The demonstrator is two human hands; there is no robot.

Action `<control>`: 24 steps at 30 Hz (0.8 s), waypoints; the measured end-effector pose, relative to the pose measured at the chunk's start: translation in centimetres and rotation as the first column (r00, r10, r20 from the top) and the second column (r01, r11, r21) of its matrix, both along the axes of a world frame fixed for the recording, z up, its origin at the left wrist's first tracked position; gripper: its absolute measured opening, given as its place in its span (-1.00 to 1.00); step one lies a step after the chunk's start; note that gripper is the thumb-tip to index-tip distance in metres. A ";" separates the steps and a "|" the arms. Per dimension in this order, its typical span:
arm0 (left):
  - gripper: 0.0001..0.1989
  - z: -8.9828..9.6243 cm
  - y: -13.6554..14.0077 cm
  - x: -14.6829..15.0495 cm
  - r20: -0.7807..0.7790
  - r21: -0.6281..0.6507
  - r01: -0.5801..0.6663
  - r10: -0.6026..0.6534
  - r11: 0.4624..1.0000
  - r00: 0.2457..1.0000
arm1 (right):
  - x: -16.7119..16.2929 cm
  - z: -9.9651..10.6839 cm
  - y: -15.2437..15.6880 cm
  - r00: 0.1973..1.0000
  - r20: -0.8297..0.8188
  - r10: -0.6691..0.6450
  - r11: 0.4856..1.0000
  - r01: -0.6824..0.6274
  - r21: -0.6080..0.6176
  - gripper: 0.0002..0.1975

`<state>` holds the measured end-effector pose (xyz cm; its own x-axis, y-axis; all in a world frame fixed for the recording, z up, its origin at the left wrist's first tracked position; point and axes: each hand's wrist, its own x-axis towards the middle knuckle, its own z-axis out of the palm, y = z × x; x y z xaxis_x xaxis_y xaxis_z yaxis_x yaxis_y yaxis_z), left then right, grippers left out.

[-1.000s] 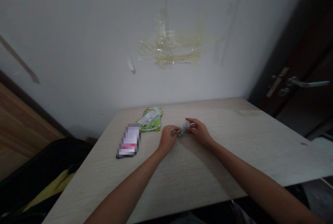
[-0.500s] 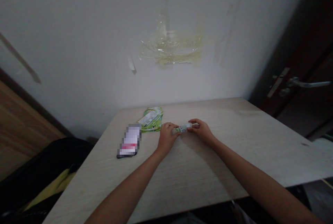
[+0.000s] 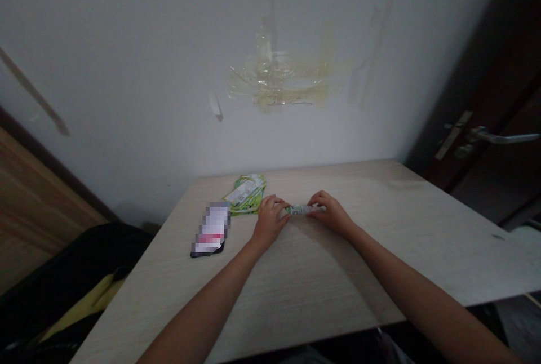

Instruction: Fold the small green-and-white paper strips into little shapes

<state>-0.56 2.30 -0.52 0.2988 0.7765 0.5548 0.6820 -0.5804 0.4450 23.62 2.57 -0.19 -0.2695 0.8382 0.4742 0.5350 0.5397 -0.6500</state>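
Nearest the wearer, both bare forearms reach in over the pale bench (image 3: 321,291). To the left on it lies a blurred, phone-like thing (image 3: 211,227), its long side slanting away from the wearer. Beyond its near end, around mid-bench, a narrow green-and-white strip (image 3: 300,210) sits between the left hand (image 3: 269,220) and the right hand (image 3: 333,214). Its long axis runs left to right, from one grip to the other, so neither hand is nearer: each has an end of it. Both grips are narrow, thumb and fingers pinching the strip; whether it touches the bench I cannot tell. Just past the left hand is a fanned pile of green packets (image 3: 245,198). Behind stands the wall (image 3: 127,71) with yellowed tape (image 3: 291,91).
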 end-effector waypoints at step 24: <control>-0.78 1.0 -0.8 0.5 -0.068 -0.090 0.014 -0.020 0.996 0.998 | -0.6 0.4 -0.5 0.985 0.152 0.082 0.988 -0.100 0.115 -0.78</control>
